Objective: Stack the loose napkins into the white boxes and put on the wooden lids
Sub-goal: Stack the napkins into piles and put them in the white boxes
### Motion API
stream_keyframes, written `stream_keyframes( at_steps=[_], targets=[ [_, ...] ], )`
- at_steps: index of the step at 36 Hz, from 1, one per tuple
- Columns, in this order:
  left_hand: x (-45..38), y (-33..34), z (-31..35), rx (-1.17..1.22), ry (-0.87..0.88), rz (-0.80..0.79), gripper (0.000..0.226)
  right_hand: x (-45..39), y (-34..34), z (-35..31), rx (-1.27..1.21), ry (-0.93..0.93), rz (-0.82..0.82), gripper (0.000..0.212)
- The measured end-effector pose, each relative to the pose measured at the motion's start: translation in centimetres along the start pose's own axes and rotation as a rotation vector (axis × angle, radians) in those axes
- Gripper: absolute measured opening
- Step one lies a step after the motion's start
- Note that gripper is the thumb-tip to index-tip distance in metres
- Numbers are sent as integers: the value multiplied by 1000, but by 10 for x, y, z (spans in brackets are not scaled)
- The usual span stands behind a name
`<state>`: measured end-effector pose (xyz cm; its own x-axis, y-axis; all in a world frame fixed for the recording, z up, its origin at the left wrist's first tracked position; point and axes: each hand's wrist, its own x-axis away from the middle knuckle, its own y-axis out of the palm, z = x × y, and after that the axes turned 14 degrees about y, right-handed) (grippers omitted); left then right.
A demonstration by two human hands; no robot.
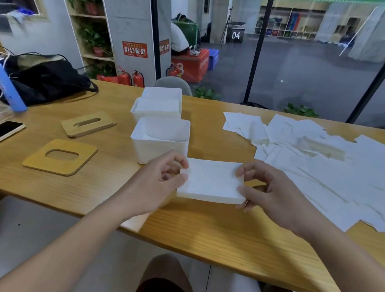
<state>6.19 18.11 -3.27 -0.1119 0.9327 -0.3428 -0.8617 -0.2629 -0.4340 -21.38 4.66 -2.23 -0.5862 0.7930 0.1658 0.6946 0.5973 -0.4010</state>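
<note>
Holding a squared stack of napkins (211, 180) by its short ends, the left hand (160, 178) and right hand (269, 191) pinch it level, probably to keep edges aligned for the white box (160, 140) just beyond; wooden lids (60, 156) wait left of the grip.

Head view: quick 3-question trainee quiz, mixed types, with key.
1. True or false: a wooden lid is already on the nearest white box.
2. What do the left hand and right hand hold? A) phone B) napkin stack C) lid
3. Which side of the boxes are the loose napkins on?

Key: 1 false, both lids, slotted and square-holed, lie on the table. 2 B. 3 right.
</note>
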Motion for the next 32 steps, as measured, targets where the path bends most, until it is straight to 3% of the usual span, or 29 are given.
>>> stream_keyframes(
  at_steps=[9, 18, 23, 32],
  targets=[
    [-9, -52, 5, -209, 62, 38, 10, -22, 26, -51, -38, -83, 34, 23],
    [-46, -102, 4, -467, 92, -35, 7, -74, 43, -86, 214, -223, 190, 16],
    [-74, -122, -5, -557, 78, -42, 7, -112, 55, -111, 328, -209, 257, 14],
    [-111, -136, -45, -797, -5, -151, 8, -160, 83, -129, 505, -107, 194, 23]
  ],
)
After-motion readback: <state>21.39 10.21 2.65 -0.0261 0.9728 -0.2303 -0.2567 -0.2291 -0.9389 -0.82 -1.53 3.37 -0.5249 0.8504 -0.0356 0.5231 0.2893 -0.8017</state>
